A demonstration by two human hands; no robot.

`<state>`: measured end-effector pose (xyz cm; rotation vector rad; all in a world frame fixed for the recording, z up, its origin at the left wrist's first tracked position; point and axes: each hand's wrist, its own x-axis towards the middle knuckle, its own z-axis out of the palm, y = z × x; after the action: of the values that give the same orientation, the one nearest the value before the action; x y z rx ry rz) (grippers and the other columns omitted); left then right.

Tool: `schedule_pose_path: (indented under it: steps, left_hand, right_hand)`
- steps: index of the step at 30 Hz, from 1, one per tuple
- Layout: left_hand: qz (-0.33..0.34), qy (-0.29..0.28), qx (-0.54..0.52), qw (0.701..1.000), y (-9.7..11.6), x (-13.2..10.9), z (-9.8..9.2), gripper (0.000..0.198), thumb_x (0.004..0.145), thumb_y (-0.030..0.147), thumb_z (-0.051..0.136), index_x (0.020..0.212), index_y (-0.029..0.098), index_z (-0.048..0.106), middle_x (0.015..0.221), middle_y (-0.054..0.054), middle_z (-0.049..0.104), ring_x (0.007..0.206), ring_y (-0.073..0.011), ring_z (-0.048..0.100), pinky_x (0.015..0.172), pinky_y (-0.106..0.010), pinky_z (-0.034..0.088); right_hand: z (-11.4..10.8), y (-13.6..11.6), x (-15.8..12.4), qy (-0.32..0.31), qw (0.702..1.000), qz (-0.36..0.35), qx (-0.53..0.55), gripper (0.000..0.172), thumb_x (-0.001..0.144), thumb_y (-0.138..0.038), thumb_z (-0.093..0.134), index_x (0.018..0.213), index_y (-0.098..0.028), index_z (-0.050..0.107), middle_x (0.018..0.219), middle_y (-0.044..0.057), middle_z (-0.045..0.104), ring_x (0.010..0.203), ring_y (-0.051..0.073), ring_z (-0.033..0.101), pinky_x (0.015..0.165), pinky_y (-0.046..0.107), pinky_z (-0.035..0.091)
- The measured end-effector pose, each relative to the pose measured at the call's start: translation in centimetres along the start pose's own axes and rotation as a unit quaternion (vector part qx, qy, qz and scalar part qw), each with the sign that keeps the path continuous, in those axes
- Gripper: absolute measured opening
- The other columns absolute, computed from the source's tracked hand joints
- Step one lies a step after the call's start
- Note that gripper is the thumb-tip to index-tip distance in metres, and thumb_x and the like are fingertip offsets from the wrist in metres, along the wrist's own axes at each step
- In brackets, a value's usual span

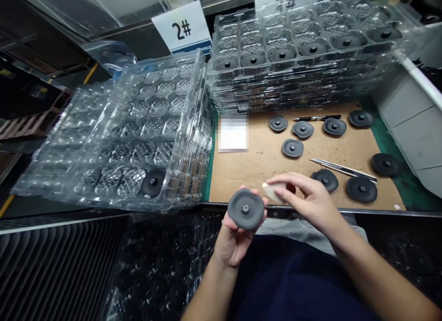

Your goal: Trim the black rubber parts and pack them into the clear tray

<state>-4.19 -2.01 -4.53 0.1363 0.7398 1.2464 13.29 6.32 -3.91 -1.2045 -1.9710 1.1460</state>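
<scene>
A round black disc [246, 209] with a small metal nut at its centre rests face up in my left hand [236, 242], whose fingers wrap its edge from below. Just to the right, my right hand [307, 199] pinches a small cream-coloured pad [273, 192] between thumb and fingers. The pad is beside the disc, apart from it. Beyond my hands, several similar black discs [293, 148] lie on a brown cardboard sheet [241, 171].
Stacked clear plastic trays [179, 123] stand at the left, one black disc [153, 182] in the near corner. More stacked trays [238, 81] hold discs at the back. A pen [317, 118] and a slim knife [345, 169] lie on the cardboard. Below left are more discs [164, 259].
</scene>
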Motion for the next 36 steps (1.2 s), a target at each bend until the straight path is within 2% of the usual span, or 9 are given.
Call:
schedule_pose_path:
  steps: [4,8,13,17,20,23,25,31,36]
  left_hand:
    - [-0.033,-0.057,-0.041,0.997,0.1,-0.4,0.2,0.058,0.062,0.049,0.073,0.116,0.033,0.059,0.122,0.0,0.062,0.108,-0.0238,0.061,0.095,-0.035,0.046]
    - [-0.062,-0.072,-0.063,0.993,0.2,-0.4,0.2,0.062,0.06,0.055,0.07,0.116,0.033,0.059,0.12,-0.001,0.062,0.106,-0.0241,0.061,0.093,-0.036,0.046]
    - [-0.069,-0.073,-0.06,0.993,0.4,-0.2,-0.2,0.066,0.063,0.064,0.061,0.119,0.03,0.058,0.12,-0.004,0.061,0.105,-0.0254,0.061,0.095,-0.041,0.044]
    - [-0.068,-0.064,-0.041,0.995,0.9,-0.2,-0.4,0.067,0.071,0.069,0.048,0.122,0.026,0.055,0.115,-0.007,0.062,0.092,-0.0238,0.066,0.082,-0.039,0.05]
    - [0.025,-0.044,0.092,0.994,1.2,-0.3,-0.7,0.061,0.078,0.062,0.048,0.128,0.027,0.05,0.116,-0.01,0.061,0.082,-0.0235,0.068,0.071,-0.035,0.052]
    - [0.209,-0.033,0.329,0.92,1.3,-0.4,-1.1,0.059,0.069,0.026,0.074,0.124,0.029,0.053,0.122,-0.008,0.06,0.104,-0.0263,0.06,0.091,-0.037,0.044]
    - [0.27,-0.034,0.418,0.867,1.3,-0.5,-1.3,0.073,0.061,0.006,0.077,0.125,0.03,0.051,0.124,-0.008,0.06,0.115,-0.0261,0.053,0.102,-0.04,0.033]
    - [0.305,-0.079,0.53,0.787,1.5,-1.1,-1.1,0.101,0.062,0.003,0.075,0.14,0.035,0.019,0.126,-0.01,0.056,0.114,-0.0262,0.053,0.101,-0.044,0.035]
    - [0.249,-0.098,0.529,0.805,1.6,-1.4,-0.9,0.103,0.067,0.018,0.076,0.143,0.032,0.007,0.119,-0.009,0.056,0.109,-0.0246,0.054,0.098,-0.039,0.039]
  right_hand:
    - [3.0,4.2,0.9,0.043,0.998,0.012,-0.053,0.02,0.085,-0.025,0.055,0.097,-0.021,0.07,0.093,0.007,0.063,0.092,0.021,0.054,0.084,0.039,0.044]
    - [4.1,4.7,0.1,0.099,0.993,0.013,-0.058,0.025,0.085,-0.024,0.051,0.104,-0.021,0.067,0.114,0.01,0.056,0.111,0.026,0.047,0.097,0.048,0.036]
    - [3.3,3.0,-2.1,0.078,0.997,0.014,-0.011,0.022,0.088,-0.024,0.048,0.101,-0.024,0.066,0.106,0.006,0.062,0.104,0.021,0.055,0.092,0.04,0.044]
    - [3.6,2.9,-3.5,0.048,0.998,0.031,0.014,0.021,0.089,-0.025,0.047,0.098,-0.022,0.066,0.1,0.007,0.065,0.098,0.021,0.059,0.085,0.037,0.049]
    - [4.2,3.0,-4.0,0.042,0.998,0.047,0.026,0.021,0.089,-0.025,0.048,0.097,-0.021,0.066,0.096,0.007,0.066,0.094,0.021,0.061,0.079,0.034,0.051]
    - [4.3,2.5,-4.1,0.047,0.997,0.056,0.034,0.019,0.089,-0.024,0.048,0.095,-0.021,0.066,0.096,0.006,0.065,0.093,0.02,0.061,0.08,0.033,0.05]
    - [4.1,1.9,-4.1,0.054,0.996,0.058,0.036,0.018,0.089,-0.024,0.049,0.096,-0.021,0.066,0.098,0.006,0.064,0.094,0.019,0.06,0.081,0.033,0.049]
    - [2.3,-0.7,-4.6,0.089,0.99,0.055,0.099,0.017,0.085,-0.021,0.059,0.1,-0.025,0.065,0.095,0.004,0.063,0.092,0.017,0.059,0.079,0.029,0.049]
    - [0.4,-3.6,-3.8,-0.065,0.98,0.062,0.18,0.02,0.085,-0.024,0.06,0.105,-0.025,0.064,0.09,0.002,0.062,0.086,0.015,0.061,0.078,0.027,0.048]
